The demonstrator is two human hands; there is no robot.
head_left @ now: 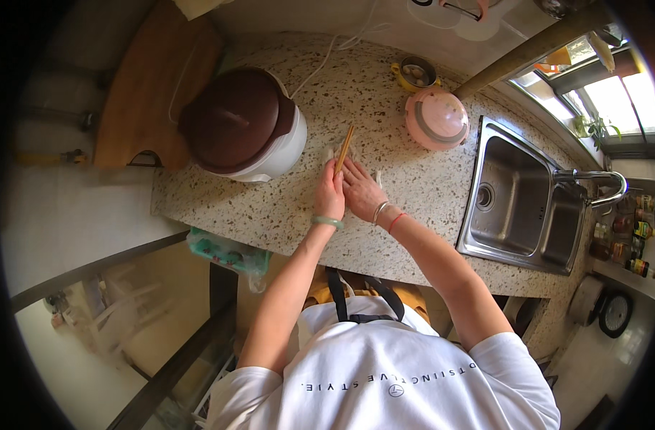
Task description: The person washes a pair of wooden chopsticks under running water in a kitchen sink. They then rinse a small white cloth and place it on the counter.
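Observation:
A pair of wooden chopsticks (347,146) slants up from my left hand (329,195), whose fingers are closed around their lower part. Beside it, my right hand (364,190) lies with its fingers stretched forward, close to the chopsticks and touching the left. Under and around the fingertips shows a pale, thin piece of material (379,178) on the speckled countertop (406,208); I cannot tell whether it is plastic or cloth. A green bangle is on my left wrist; a silver bangle and red string are on the right.
To the left stands a white cooker (281,154) with a dark brown lid, near a wooden board (145,107). A pink lidded pot (437,120) and a small yellow pot (415,73) sit at the back. On the right is a steel sink (510,186) with a faucet (607,183).

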